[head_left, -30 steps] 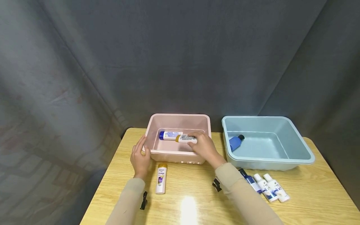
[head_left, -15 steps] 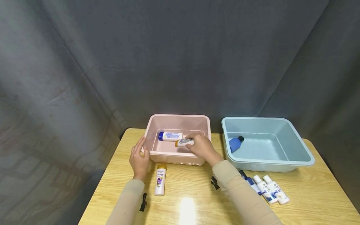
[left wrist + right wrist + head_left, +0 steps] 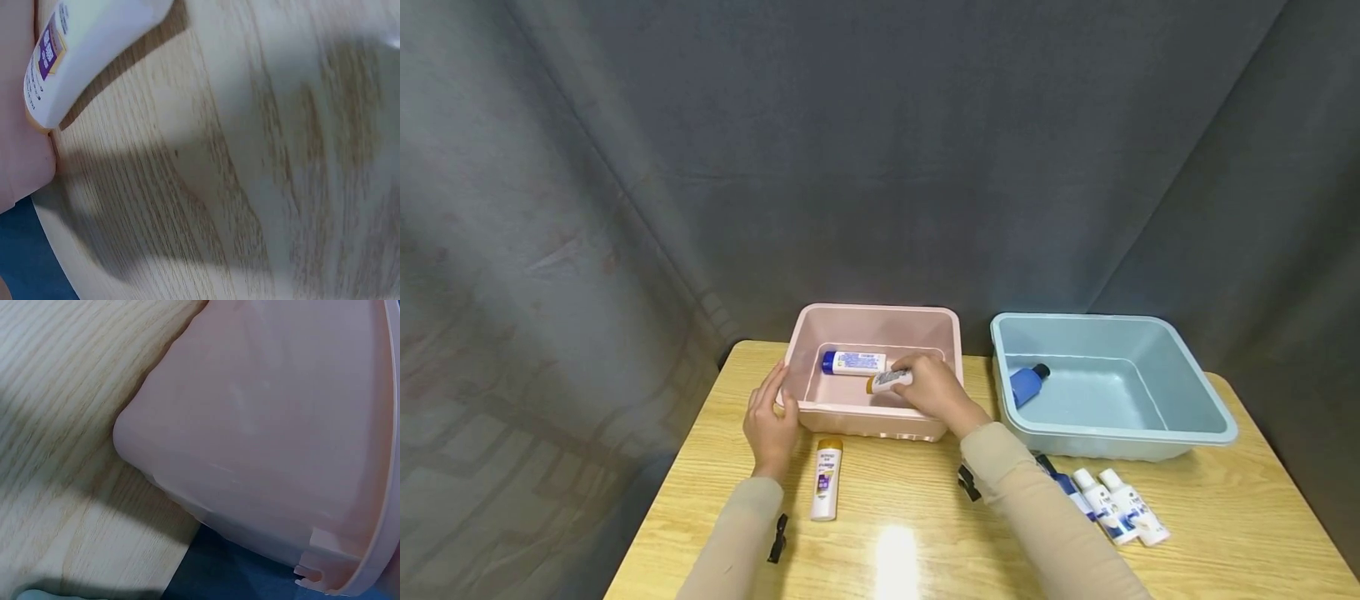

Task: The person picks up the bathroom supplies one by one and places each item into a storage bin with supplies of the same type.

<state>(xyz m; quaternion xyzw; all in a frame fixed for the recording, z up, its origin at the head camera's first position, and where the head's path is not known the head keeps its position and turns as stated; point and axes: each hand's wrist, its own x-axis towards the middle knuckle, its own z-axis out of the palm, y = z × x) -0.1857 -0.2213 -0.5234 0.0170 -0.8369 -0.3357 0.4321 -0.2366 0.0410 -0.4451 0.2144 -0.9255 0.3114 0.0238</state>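
Inside the pink basin (image 3: 880,317), my right hand (image 3: 936,390) grips a white bottle (image 3: 889,382) with a gold cap pointing left; the bottle's far end is hidden by the fingers. Just behind it lies a white bottle with a blue cap (image 3: 859,363), flat on the basin floor. My left hand (image 3: 771,429) rests against the basin's front left corner, fingers extended along the side and thumb at the front. Near that hand, another white bottle with a gold cap (image 3: 825,485) lies on the table. The wrist views show neither hand's grip.
To the right stands a light blue basin (image 3: 1120,434) with a blue bottle (image 3: 1027,385) inside. In front of it lie a dark blue bottle (image 3: 1070,487) and two white bottles (image 3: 1105,507), partly behind my right forearm. A grey curtain (image 3: 880,167) hangs behind the wooden table (image 3: 970,567).
My right hand has moved slightly left and lower within the pink basin with the gold-capped bottle, which shows less of its length now. The left hand has stayed at the basin's corner.
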